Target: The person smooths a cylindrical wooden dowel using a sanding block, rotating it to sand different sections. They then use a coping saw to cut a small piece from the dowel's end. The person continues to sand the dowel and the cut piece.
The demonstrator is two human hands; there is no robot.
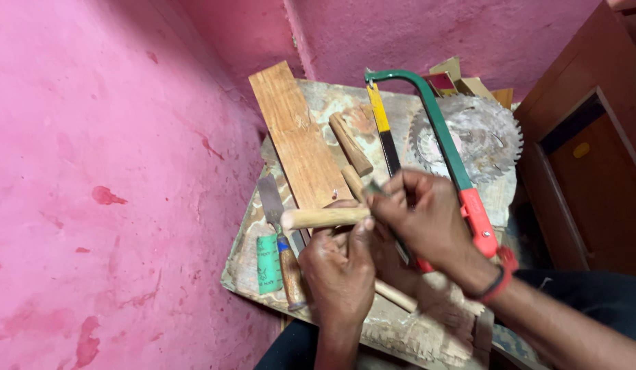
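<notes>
My left hand grips a short round wooden dowel held level over a worn work board. My right hand pinches a small thin tool at the dowel's right end; the tool is mostly hidden by my fingers. A second wooden handle runs below my hands, partly covered by them.
A green-framed hacksaw with a red handle, a circular saw blade, a wooden plank, two short dowels, a chisel and a green sandpaper piece lie on the board. Pink wall left, wooden cabinet right.
</notes>
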